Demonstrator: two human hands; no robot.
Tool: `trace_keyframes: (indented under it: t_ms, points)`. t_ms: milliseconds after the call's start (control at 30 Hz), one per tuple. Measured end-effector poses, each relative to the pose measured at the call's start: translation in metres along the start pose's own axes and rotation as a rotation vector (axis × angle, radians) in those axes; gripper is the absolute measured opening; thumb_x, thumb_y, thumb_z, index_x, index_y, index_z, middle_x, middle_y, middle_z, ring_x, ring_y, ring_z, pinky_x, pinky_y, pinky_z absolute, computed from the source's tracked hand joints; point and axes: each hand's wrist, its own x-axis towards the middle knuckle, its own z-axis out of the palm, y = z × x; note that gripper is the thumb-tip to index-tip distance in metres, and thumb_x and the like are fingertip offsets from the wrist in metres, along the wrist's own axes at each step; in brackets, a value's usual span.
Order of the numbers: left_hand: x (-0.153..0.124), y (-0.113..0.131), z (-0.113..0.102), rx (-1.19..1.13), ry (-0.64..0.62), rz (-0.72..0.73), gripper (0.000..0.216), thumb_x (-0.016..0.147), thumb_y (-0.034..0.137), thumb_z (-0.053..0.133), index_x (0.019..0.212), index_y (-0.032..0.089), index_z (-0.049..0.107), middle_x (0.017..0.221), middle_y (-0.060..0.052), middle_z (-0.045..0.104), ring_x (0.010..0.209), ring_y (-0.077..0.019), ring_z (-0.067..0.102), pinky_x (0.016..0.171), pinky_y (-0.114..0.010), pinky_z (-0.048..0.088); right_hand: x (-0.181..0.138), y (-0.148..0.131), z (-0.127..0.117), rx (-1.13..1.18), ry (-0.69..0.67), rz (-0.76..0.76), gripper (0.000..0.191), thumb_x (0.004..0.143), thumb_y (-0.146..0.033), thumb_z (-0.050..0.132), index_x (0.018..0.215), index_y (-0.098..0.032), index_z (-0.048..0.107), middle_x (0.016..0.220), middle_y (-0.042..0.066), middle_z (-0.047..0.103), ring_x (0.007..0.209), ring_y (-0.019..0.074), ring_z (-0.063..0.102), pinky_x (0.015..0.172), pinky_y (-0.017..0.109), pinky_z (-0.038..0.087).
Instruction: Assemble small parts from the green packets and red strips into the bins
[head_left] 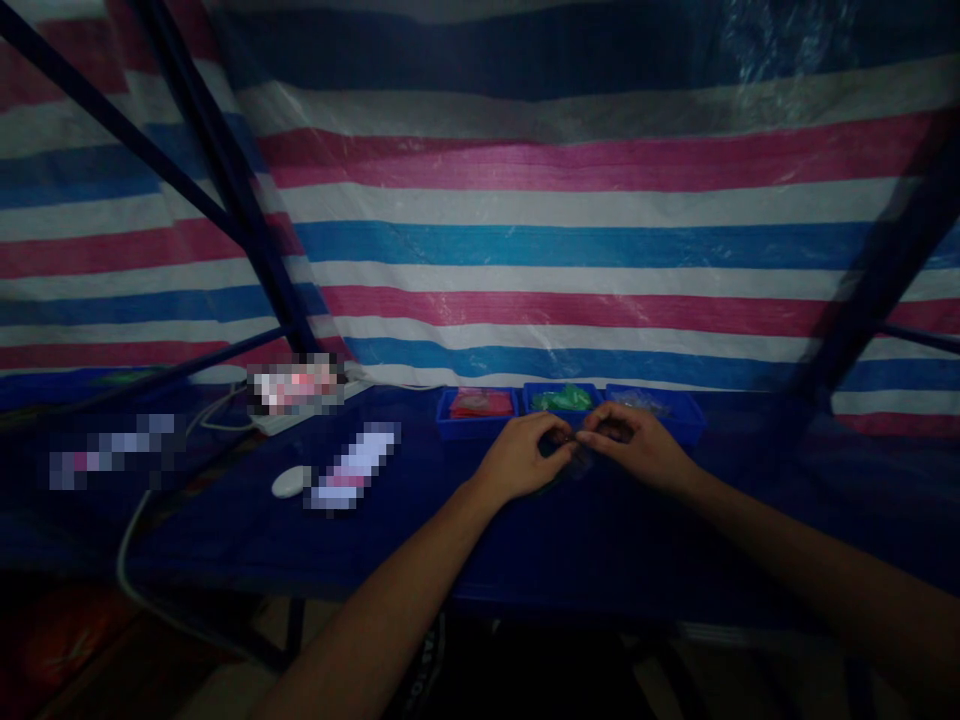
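My left hand (pixel 525 455) and my right hand (pixel 637 442) meet over the blue table, thumb and fingertips of each pinched close together. Between and just below the fingertips shows a small clear plastic bag (pixel 579 462), dim and hard to make out. Behind the hands stand three blue trays in a row. The left tray (pixel 477 429) holds red packets (pixel 480 403). Green plastic bags (pixel 564 398) lie in the middle tray (pixel 534 394). Clear plastic pieces (pixel 641 402) are in the right tray (pixel 686 418), partly hidden by my right hand.
A white round object (pixel 292 482) lies on the table (pixel 247 530) at left, beside a blurred-out flat item (pixel 355 466). Farther back is a white power strip (pixel 281 418) with a cable (pixel 127 540) hanging over the edge. Blue metal posts (pixel 247 230) frame a striped sheet (pixel 570 245).
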Motion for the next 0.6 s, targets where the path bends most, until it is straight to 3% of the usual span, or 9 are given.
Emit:
trace_keyframes:
  t_ms: [300,500,600]
  points:
    - [0.002,-0.0028,0.0018,-0.003,-0.088,-0.024,0.018,0.096,0.027,0.063,0.104,0.018,0.076,0.1,-0.005,0.078,0.09,-0.0193,0.071,0.083,-0.03,0.051,-0.0002,-0.0021,0.002,-0.011,0.025,0.036,0.025,0.082,-0.044,0.081,0.09,-0.023,0.071,0.088,0.003,0.073,0.08,0.0201,0.069,0.076,0.035,0.055]
    - [0.003,-0.0019,0.001,-0.027,-0.061,-0.033,0.016,0.093,0.026,0.067,0.104,0.018,0.076,0.099,-0.005,0.077,0.09,-0.0196,0.07,0.084,-0.03,0.051,-0.0008,-0.0039,0.0025,0.095,0.061,0.009,0.041,0.084,-0.04,0.079,0.12,-0.025,0.066,0.096,0.003,0.073,0.087,0.0196,0.072,0.08,0.034,0.057]
    - [0.0032,-0.0026,0.0004,-0.03,-0.037,-0.043,0.015,0.093,0.023,0.066,0.105,0.018,0.075,0.1,-0.005,0.077,0.09,-0.019,0.07,0.083,-0.03,0.05,-0.0012,-0.0045,0.0022,0.062,0.064,0.004,0.041,0.084,-0.039,0.08,0.12,-0.025,0.068,0.097,0.003,0.074,0.088,0.0196,0.073,0.081,0.034,0.058]
